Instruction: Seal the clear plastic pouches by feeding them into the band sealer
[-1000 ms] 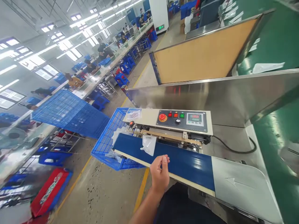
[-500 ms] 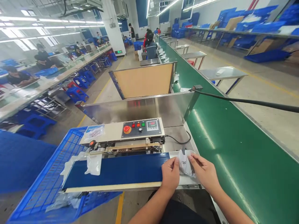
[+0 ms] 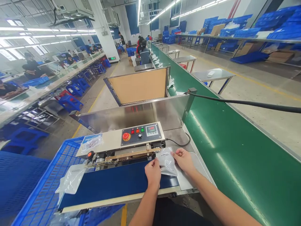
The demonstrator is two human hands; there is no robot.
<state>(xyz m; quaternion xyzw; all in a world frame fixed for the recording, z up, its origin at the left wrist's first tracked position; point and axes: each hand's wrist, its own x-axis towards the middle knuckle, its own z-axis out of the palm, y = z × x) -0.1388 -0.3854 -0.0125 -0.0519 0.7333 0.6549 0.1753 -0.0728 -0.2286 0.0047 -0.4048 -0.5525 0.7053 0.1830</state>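
1. While pinching a white bag (image 3: 168, 164) on two sides, holds it over the right end of a blue belt (image 3: 113, 180), near a smooth metal plate (image 3: 188, 182).
2. Uses the left hand (image 3: 152, 172) on the bag's left edge, squeezing it between thumb and finger.
3. Uses the right hand (image 3: 185, 160) on the bag's upper right edge, also squeezing it between thumb and finger.
4. Has the top of the bag close by the right end of a thin gold-coloured bar (image 3: 131, 155) on the front of a cream machine (image 3: 111, 138). Cannot tell about any touch there, or between the bag's bottom and the belt.
5. Has the machine just past the belt, with a round red button (image 3: 126, 136), some small square buttons (image 3: 137, 130) and a little number screen (image 3: 151, 129).
6. Has a small clear packet (image 3: 91, 142) lying on top of the machine, near its left end.
7. Has a second bag (image 3: 73, 177), also white, at the left end of the belt, tilted and partly past the edge.
8. Has a blue basket (image 3: 39, 185) below that end.
9. To the right, has a long green belt (image 3: 225, 150) stretching far back, with small white bags (image 3: 171, 82) on it farther off.
10. On the far left, has people (image 3: 31, 73) at a long table, near blue stools (image 3: 70, 102).
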